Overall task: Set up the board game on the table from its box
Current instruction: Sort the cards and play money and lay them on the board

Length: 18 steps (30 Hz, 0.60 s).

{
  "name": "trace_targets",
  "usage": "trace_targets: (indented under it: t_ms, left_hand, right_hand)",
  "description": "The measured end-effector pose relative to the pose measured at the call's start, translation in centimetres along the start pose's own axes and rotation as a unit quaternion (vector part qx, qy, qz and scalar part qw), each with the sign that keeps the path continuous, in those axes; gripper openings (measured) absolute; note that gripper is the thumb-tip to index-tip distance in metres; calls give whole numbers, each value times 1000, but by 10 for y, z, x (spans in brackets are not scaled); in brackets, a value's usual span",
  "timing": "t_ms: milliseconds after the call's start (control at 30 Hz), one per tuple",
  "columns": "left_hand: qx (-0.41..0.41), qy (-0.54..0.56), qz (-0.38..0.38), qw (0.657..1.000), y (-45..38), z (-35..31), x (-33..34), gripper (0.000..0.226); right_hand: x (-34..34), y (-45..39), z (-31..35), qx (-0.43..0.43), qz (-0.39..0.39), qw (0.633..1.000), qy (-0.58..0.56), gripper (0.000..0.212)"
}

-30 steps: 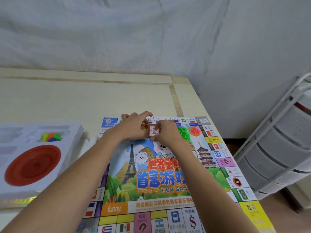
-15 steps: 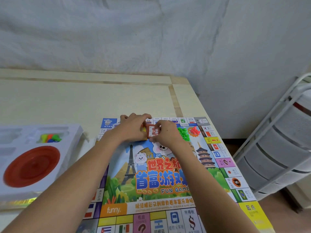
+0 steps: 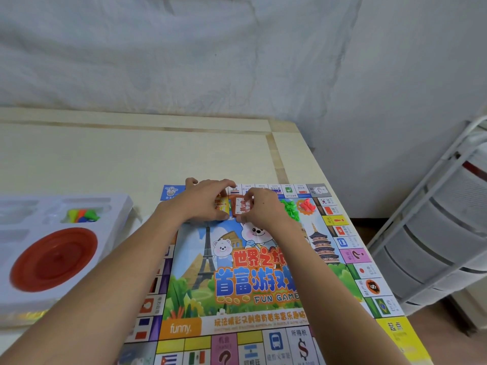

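Little is changed since the earlier frame: an orange card stack (image 3: pixel 240 206) is still pinched between the left hand (image 3: pixel 204 201) and right hand (image 3: pixel 261 206) at the far end of the game board (image 3: pixel 237 272), beside green pieces (image 3: pixel 290 208). A box tray (image 3: pixel 52 246) is seen at left.

White wire rack (image 3: pixel 432 233) (right of table), wrinkled white sheet (image 3: pixel 184 54) behind.
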State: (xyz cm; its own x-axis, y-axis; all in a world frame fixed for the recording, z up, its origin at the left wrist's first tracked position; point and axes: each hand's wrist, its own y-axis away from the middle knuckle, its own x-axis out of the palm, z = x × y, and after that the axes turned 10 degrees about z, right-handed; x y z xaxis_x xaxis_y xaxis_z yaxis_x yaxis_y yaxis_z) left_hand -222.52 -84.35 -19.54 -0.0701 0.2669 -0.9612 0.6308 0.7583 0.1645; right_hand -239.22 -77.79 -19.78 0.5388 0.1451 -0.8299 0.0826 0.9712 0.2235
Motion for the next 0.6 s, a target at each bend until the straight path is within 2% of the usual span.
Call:
trace_targets:
  t_ms: [367,600]
  left_hand:
    - [0,-33,56,998,6,4,-9,85]
    - [-2,-18,51,999,3,7,-4,84]
  right_hand:
    - [1,0,0,5,1,1000,-5,60]
    - [0,1,1,10,1,1000,7,58]
